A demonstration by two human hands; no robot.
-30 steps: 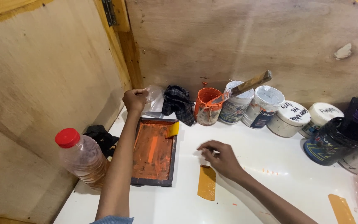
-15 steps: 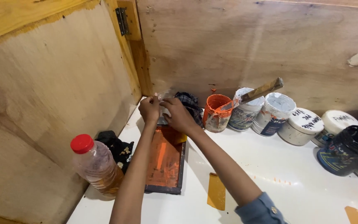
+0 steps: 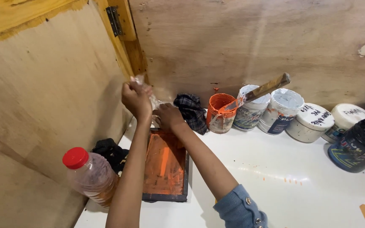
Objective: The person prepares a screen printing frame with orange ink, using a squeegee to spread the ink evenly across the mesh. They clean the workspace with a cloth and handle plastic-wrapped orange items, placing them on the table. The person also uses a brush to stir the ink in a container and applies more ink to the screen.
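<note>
Above the orange-smeared tray [image 3: 165,169] at the white worktop's [image 3: 275,177] back left corner, the left hand [image 3: 136,98] is clenched on crumpled clear plastic [image 3: 139,80], while the right hand [image 3: 169,116] pinches its lower end beside a plaid cloth [image 3: 191,110].

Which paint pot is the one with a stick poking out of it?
The orange pot, leftmost in the row along the wall. It is open, smeared orange, and a wooden stick leans out. The other tubs are white or dark, with nothing poking out.
</note>
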